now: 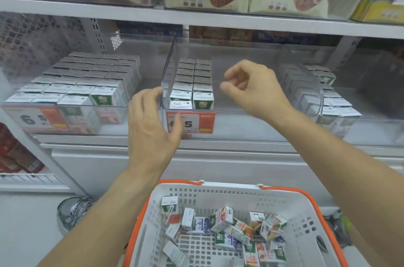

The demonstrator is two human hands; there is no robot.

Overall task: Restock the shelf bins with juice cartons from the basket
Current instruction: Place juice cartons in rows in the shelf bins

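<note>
Both hands empty, left hand (150,122) touching the middle bin (240,83) corner, right hand (253,89) loosely curled above it; juice cartons (231,229) lie jumbled in basket (306,218), likely light, stiff-walled, best pinched across flat sides.

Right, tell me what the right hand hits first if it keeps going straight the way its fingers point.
The right hand, holding nothing, points left into the middle clear bin. It would probably first meet the two rows of juice cartons at that bin's left side, though depth is hard to judge.
</note>
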